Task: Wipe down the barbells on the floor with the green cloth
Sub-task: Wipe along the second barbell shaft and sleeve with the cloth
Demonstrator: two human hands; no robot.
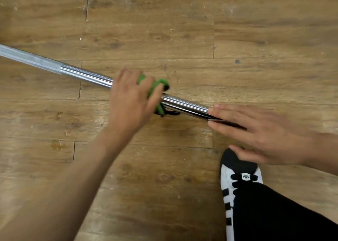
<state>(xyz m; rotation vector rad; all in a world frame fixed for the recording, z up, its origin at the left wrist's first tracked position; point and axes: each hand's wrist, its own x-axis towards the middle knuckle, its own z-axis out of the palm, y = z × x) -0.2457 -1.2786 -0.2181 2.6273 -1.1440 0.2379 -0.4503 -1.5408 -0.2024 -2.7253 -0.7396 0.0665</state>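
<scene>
A: Bar position?

B: Barbell (86, 75) lies on the wood floor (164, 30), slanting from the left edge of the frame down to right of centre. Dull grey at the far left, polished chrome from there on.

A: Cloth?

B: Green cloth (155, 87) at mid-frame, bunched round the bar. Left hand (130, 101) is on top, fingers curled over it, gripping cloth against bar.

A: Other hand?

B: Right hand (259, 131) lies flat at centre right, fingers straight and close together on the bar, thumb spread. Holds nothing.

A: Else?

B: Black-and-white shoe (237, 176) at lower right, just below that thumb; a black trouser leg (274, 213) covers its heel end.
</scene>
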